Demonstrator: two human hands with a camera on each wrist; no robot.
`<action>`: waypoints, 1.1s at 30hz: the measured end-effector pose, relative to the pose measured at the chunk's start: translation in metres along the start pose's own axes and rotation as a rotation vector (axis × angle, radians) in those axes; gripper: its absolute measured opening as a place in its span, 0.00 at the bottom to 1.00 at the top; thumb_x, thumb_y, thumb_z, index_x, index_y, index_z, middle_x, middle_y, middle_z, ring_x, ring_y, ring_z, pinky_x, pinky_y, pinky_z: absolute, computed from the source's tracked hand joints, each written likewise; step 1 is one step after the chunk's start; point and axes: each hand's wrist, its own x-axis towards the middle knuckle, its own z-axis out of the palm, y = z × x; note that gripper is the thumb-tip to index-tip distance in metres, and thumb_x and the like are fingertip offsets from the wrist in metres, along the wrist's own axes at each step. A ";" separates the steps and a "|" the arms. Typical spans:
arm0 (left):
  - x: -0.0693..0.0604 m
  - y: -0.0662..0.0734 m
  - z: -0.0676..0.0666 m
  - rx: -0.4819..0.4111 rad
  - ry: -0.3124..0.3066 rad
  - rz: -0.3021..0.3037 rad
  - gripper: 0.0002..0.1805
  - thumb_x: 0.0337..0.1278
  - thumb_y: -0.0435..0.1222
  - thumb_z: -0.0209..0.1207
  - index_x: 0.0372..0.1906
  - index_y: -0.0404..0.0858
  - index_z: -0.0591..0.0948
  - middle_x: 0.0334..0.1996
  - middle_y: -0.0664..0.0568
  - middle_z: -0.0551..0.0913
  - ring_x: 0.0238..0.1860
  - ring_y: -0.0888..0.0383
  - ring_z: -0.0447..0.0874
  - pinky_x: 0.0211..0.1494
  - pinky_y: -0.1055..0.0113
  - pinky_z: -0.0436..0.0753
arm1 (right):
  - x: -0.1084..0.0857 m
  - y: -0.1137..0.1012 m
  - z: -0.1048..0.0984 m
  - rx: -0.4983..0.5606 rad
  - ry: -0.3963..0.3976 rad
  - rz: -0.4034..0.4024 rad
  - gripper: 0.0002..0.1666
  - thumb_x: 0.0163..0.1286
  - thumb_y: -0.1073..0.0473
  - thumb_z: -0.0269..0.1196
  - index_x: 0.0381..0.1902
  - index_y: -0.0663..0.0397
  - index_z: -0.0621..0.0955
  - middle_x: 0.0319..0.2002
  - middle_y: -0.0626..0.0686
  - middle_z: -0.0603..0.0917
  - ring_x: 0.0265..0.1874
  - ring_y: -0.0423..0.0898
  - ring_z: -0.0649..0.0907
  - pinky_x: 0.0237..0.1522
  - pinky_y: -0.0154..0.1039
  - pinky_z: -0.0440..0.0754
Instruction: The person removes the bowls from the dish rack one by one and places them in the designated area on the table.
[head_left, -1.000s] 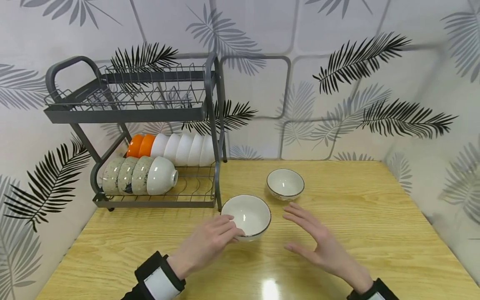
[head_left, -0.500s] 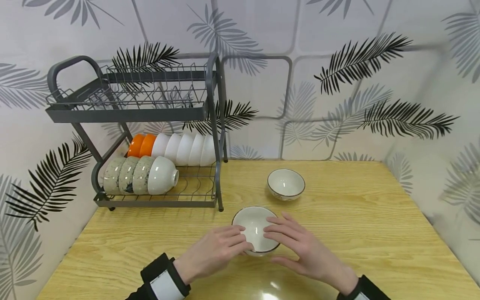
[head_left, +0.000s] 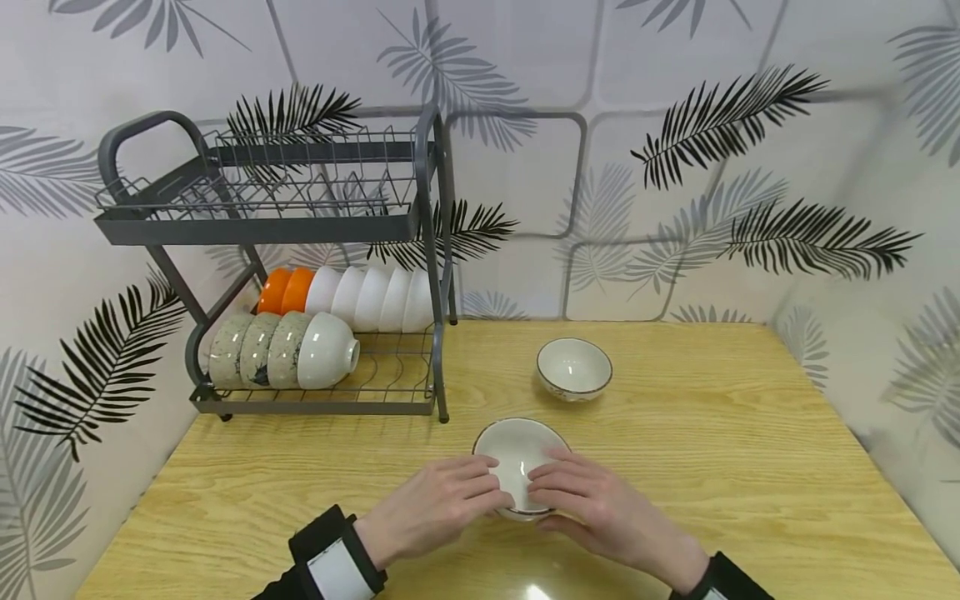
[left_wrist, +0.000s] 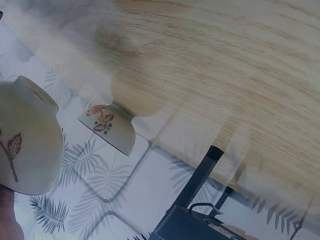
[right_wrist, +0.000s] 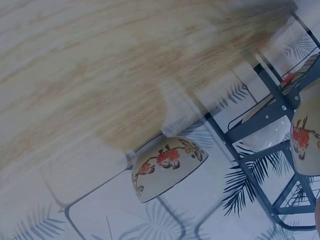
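Note:
A white bowl (head_left: 517, 446) with a dark rim is between my two hands, its mouth facing up. My left hand (head_left: 442, 506) grips its near-left rim, fingers over the edge. On the other side my right hand (head_left: 609, 510) holds the near-right rim, fingertips inside and thumb low outside. The left wrist view shows the floral side and foot of this bowl (left_wrist: 30, 137), raised off the table; the right wrist view catches only part of the bowl (right_wrist: 307, 135). Farther back, a second white bowl (head_left: 573, 367) with a floral outside stands upright on the table.
A dark two-tier dish rack (head_left: 262, 232) stands at the back left. Its lower tier holds several white bowls (head_left: 369, 300), two orange bowls (head_left: 285, 292) and several speckled bowls (head_left: 257, 350). Patterned walls border the wooden table (head_left: 712, 417) at the back and sides.
The held bowl has moved toward me and slightly right with my left hand. My right hand has come in from the right and taken hold of its rim.

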 end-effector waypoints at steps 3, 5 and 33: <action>0.001 0.000 0.001 0.017 0.001 0.003 0.11 0.59 0.32 0.65 0.45 0.48 0.83 0.41 0.63 0.88 0.52 0.63 0.86 0.63 0.71 0.82 | 0.000 -0.001 0.001 -0.023 0.006 -0.013 0.12 0.67 0.53 0.69 0.42 0.54 0.86 0.41 0.46 0.89 0.46 0.46 0.87 0.62 0.46 0.82; 0.002 0.000 0.001 0.028 0.000 0.006 0.11 0.59 0.32 0.65 0.45 0.48 0.83 0.41 0.63 0.88 0.52 0.63 0.86 0.63 0.71 0.82 | 0.000 -0.001 0.002 -0.020 0.017 -0.013 0.10 0.71 0.53 0.65 0.39 0.54 0.86 0.38 0.45 0.89 0.44 0.45 0.88 0.56 0.45 0.84; -0.006 0.002 0.006 -0.050 -0.017 -0.210 0.37 0.52 0.48 0.73 0.67 0.44 0.73 0.71 0.53 0.73 0.73 0.53 0.69 0.76 0.60 0.72 | -0.016 0.005 -0.010 -0.159 -0.073 0.093 0.10 0.66 0.52 0.66 0.26 0.48 0.80 0.25 0.38 0.83 0.28 0.34 0.83 0.39 0.32 0.84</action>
